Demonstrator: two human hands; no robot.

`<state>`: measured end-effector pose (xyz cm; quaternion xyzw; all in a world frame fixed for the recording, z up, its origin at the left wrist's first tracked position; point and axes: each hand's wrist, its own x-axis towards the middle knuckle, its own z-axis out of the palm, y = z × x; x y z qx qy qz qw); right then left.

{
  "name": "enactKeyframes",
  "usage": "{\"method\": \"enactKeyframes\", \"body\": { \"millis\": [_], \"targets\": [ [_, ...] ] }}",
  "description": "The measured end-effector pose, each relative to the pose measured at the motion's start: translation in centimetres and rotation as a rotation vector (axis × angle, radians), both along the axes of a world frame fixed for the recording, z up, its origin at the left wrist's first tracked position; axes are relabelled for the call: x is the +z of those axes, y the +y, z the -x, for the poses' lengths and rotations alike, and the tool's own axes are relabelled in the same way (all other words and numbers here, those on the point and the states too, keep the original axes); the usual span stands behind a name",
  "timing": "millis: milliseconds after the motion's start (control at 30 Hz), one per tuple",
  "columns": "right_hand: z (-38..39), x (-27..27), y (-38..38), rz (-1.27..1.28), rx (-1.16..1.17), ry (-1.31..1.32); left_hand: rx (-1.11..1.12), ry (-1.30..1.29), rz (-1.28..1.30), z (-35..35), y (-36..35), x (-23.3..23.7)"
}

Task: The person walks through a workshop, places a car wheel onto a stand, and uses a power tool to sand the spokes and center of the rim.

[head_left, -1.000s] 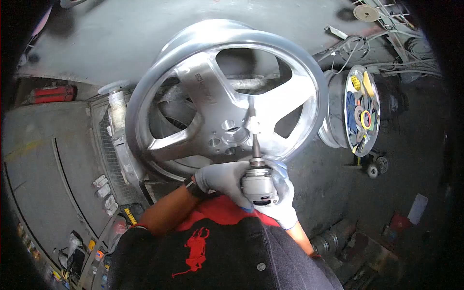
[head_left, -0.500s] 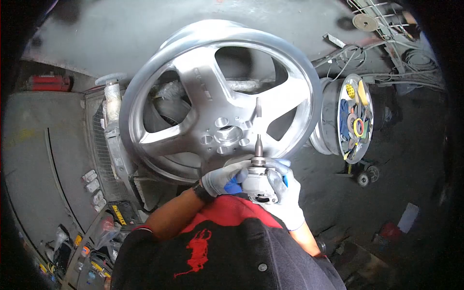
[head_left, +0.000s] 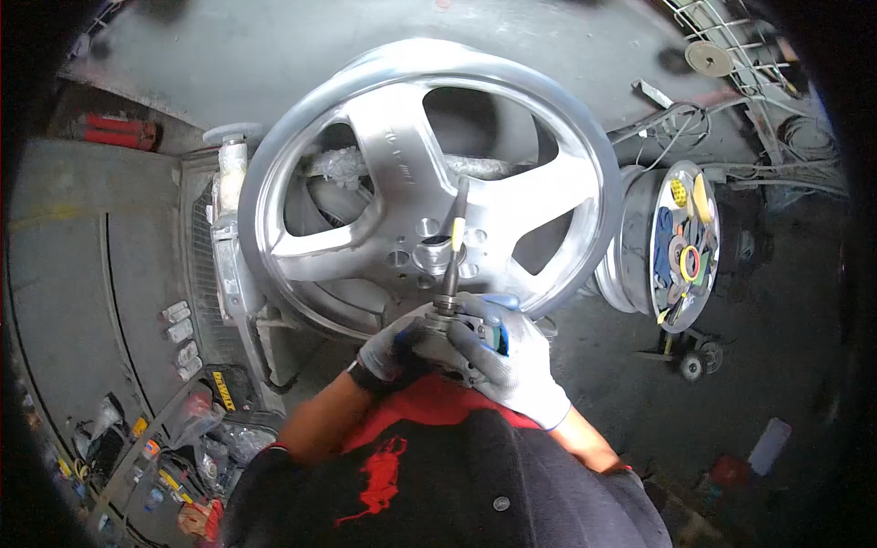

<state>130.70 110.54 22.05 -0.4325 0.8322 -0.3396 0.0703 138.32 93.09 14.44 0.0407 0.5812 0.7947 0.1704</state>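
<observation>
A polished alloy wheel [head_left: 512,201] with wide spokes faces me at the centre of the view. In front of its hub, both gloved hands grip a hand-held grinder [head_left: 437,342], its long narrow spindle [head_left: 450,269] pointing up across the hub. My left hand [head_left: 395,347] is wrapped round the grinder's left side, its fingers partly hidden. My right hand [head_left: 512,356] closes on the body from the right, thumb laid across the front. Both hands are close to my chest, below the wheel's lower rim.
At the right stands another wheel [head_left: 633,239], with a round tray [head_left: 665,310] of tape rolls, discs and cloths on its face. Cables [head_left: 681,119] hang behind it. On the left are a metal stand [head_left: 236,265], several small cans [head_left: 180,331] and a DeWalt case [head_left: 222,391]. A red cylinder [head_left: 121,132] lies at upper left.
The grinder and both hands have shifted left in front of the wheel, and the spindle now crosses the hub. The view has turned slightly, moving the surroundings a little right and down.
</observation>
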Motion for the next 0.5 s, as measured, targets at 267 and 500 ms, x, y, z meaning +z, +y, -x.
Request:
{"method": "enactKeyframes", "body": {
  "millis": [267,500],
  "targets": [
    [0.2,-0.1,2.3,-0.215,-0.011,-0.165,0.173,-0.467,-0.368,-2.5,3.6,-4.5],
    [0.4,-1.5,-0.1,-0.022,0.056,-0.331,0.319,-0.403,-0.916,-2.0,2.1,-3.8]
  ]
}}
